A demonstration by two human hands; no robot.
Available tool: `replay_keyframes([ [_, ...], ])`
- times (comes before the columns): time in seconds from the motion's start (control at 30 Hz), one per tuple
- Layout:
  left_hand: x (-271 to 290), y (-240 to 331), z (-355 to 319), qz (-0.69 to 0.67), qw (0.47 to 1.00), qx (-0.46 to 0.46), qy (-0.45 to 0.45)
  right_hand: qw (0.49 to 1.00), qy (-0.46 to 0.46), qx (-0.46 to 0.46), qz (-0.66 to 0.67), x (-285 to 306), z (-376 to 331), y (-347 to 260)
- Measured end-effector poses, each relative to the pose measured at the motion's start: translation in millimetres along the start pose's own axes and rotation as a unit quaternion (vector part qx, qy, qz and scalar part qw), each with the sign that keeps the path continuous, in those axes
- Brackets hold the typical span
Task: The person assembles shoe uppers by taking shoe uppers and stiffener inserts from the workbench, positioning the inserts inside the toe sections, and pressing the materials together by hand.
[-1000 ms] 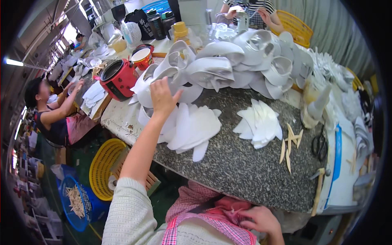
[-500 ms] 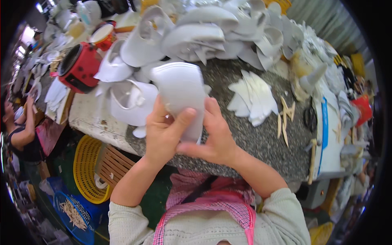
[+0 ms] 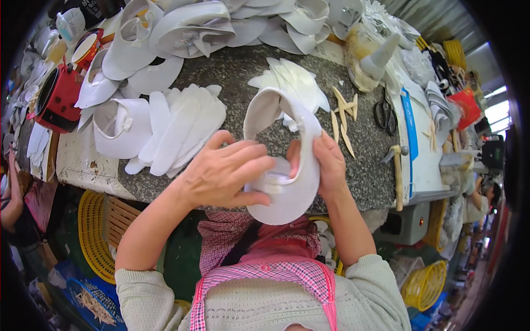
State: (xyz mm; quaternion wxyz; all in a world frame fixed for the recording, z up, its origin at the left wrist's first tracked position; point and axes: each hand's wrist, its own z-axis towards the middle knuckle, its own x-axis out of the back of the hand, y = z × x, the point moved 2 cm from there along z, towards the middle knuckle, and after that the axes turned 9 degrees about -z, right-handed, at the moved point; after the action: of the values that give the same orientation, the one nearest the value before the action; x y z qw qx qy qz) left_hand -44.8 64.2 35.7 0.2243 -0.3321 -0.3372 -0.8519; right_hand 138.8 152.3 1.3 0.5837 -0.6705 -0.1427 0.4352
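The person's right hand (image 3: 332, 165) grips a white looped piece (image 3: 309, 182) by its right side, thumb on the outer face and fingers curled around so that their ends show inside the opening. The left hand (image 3: 223, 170) comes to the same piece from the other side, its thumb laid over the lower face and its fingers half bent above; from here I can't tell whether they pinch the edge or only rest there. The piece stands between the two hands, its loop toward the far side, above the near edge of a speckled slab (image 3: 367, 160). Just beyond the right hand lies a fan of white flat pieces (image 3: 301, 91), partly covered by the loop. Off to that hand's right are pale pointed sticks (image 3: 343, 118), then black scissors (image 3: 385, 117), and nearer, a hammer (image 3: 397, 179) with a wooden handle. Ahead and left of the left hand I see a second spread of white strips (image 3: 185, 127), with a white curved piece (image 3: 130, 138) beside it. Farther out that way sits a red pot (image 3: 58, 102), and lower down, a yellow basket (image 3: 91, 237).
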Motion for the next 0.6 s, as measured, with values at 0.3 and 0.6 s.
replay_keyframes([
  [0.3, -27.5, 10.6, 15.3, 0.267, 0.961, -0.07, 0.031, 0.931, -0.007, 0.18, -0.317, 16.0, -31.0, -3.5],
  [0.6, -29.1, 37.1, 8.5, 0.298, 0.947, 0.068, -0.104, 0.713, 0.06, 0.398, -0.574, 0.6, -51.2, -9.1],
])
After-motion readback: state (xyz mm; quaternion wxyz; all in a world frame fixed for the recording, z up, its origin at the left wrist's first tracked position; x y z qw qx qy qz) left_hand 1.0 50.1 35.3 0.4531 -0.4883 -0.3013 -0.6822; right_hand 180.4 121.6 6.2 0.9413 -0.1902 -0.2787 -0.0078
